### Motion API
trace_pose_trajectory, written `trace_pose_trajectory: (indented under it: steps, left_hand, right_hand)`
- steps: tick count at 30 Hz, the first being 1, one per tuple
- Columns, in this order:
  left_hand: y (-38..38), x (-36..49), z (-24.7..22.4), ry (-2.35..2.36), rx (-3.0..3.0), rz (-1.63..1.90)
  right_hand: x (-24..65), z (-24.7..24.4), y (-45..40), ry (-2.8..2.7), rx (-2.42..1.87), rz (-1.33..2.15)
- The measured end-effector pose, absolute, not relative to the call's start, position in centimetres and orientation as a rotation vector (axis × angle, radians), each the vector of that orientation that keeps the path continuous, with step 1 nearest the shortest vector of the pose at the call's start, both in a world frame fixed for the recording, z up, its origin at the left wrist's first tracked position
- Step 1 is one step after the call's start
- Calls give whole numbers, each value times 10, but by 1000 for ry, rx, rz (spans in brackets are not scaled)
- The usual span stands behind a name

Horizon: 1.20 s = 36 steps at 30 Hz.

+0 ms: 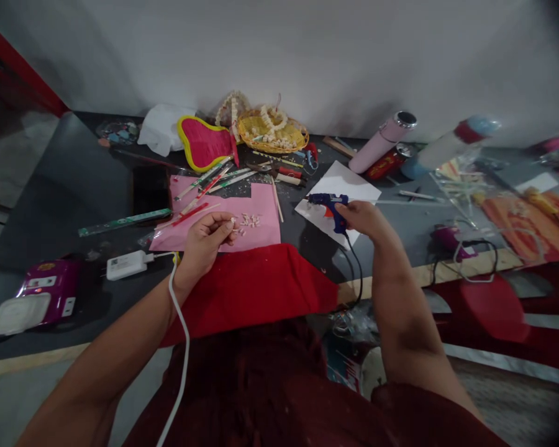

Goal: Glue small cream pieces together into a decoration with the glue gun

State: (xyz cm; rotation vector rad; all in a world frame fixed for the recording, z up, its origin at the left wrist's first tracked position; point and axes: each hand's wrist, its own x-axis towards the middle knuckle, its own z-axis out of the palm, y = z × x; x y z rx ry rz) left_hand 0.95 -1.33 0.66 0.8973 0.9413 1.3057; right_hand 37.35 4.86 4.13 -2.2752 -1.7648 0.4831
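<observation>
My left hand pinches a small whitish piece between thumb and fingertips. It is over a pink sheet, beside a little heap of similar pale pieces. My right hand is wrapped round the handle of a blue glue gun, its nozzle pointing left. Beneath the gun lies a sheet of white paper. A clear glue stick sticks out behind the gun, and a dark cord hangs from its handle.
At the back stands a yellow basket with pale strung pieces. A pink flask and red can are at its right. Red cloth covers the near edge. A white charger and purple power box are left.
</observation>
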Motion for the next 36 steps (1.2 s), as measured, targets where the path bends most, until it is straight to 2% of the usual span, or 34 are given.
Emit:
trace_pose_trajectory:
  steps: [2,4,7,10,15,23,26,32,36]
  left_hand:
    - [-13,10,7,954,908,1308]
    - [-13,11,7,962,909,1314]
    - [-13,12,8,971,904,1328]
    - [-13,11,7,976,906,1330]
    - [-13,10,6,971,908,1302]
    - [-13,12,5,993,947,1267]
    - [-14,13,5,1013,963,1265]
    - [-15,14,4,1098,1013,1229]
    - [-16,15,2,1144,1066,1197]
  right_hand:
    - [361,48,47,-1870,-2357,160]
    - [334,52,40,-1967,-2138,6]
    - [275,48,28,-2218,-1620,212]
    - [225,33,23,-2380,-1370,403]
    - [202,10,28,-2487,-1470,404]
    - [200,3,32,-2426,-1613,362]
    - [198,4,26,-2195,-1453,530]
    - [185,11,11,-1618,-1133,1237]
    - [177,11,6,-1517,-1048,1387]
